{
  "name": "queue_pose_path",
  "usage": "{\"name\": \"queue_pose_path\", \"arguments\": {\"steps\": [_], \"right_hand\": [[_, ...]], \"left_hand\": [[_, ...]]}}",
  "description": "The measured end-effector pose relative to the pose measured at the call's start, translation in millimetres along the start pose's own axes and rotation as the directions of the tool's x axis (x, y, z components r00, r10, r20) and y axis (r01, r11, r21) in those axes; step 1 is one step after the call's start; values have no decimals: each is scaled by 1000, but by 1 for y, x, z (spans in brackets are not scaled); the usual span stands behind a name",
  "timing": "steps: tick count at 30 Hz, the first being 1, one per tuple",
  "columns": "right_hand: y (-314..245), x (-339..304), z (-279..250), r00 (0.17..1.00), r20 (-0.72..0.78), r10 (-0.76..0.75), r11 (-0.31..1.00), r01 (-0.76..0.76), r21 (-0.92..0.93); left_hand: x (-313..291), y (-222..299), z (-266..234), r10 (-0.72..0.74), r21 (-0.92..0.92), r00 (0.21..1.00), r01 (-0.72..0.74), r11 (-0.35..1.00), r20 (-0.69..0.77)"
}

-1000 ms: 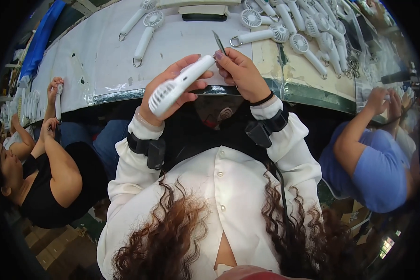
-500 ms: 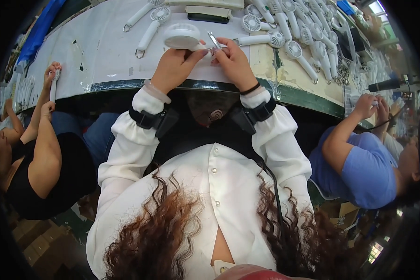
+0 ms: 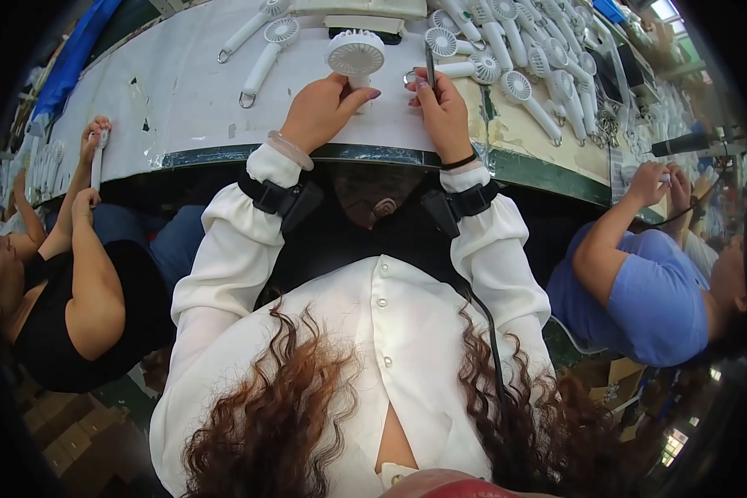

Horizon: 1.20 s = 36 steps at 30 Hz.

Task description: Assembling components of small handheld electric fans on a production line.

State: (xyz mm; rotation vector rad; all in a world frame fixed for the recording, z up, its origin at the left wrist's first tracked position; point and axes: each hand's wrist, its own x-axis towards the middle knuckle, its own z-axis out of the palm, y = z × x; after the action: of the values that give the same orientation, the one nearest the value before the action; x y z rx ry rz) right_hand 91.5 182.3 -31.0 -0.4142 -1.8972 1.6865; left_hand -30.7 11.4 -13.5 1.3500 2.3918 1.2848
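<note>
My left hand (image 3: 319, 110) is closed around the handle of a white handheld fan (image 3: 356, 55), whose round grille stands up above my fingers. Apart from it, to the right, my right hand (image 3: 441, 116) grips a slim metal tool (image 3: 430, 66) that points away from me. A small metal ring (image 3: 409, 78) shows at the fingertips of that same hand. Two more white fans, one of them a nearer fan (image 3: 266, 62) with a metal loop at its handle end, lie on the table to the left.
Many white fans (image 3: 548, 58) are heaped on the table's (image 3: 199, 91) right side. A dark flat object (image 3: 365, 33) lies beyond my left hand. Co-workers sit on both sides, one in a blue shirt (image 3: 639, 290) and one in a black top (image 3: 133, 307).
My hands have drawn apart, the right one moving right with the tool, which now points more straight away. The fan has been tipped so its grille shows. The metal ring has come into view.
</note>
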Motion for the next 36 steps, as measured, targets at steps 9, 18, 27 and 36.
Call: {"name": "queue_pose_path", "arguments": {"steps": [9,18,27,36], "right_hand": [[-1,-2,0,1000,9,-1,1000,1,-26],[0,-3,0,1000,24,-13,999,14,-45],[-1,-5,-1,1000,21,-16,998,18,-66],[-1,-6,-1,1000,-1,-30,998,30,-56]], "left_hand": [[-2,2,-3,-8,42,999,6,999,49],[-2,10,-8,-36,82,996,29,996,84],[-3,10,-10,-55,99,990,42,994,129],[19,1,-2,-59,84,994,52,995,87]]}}
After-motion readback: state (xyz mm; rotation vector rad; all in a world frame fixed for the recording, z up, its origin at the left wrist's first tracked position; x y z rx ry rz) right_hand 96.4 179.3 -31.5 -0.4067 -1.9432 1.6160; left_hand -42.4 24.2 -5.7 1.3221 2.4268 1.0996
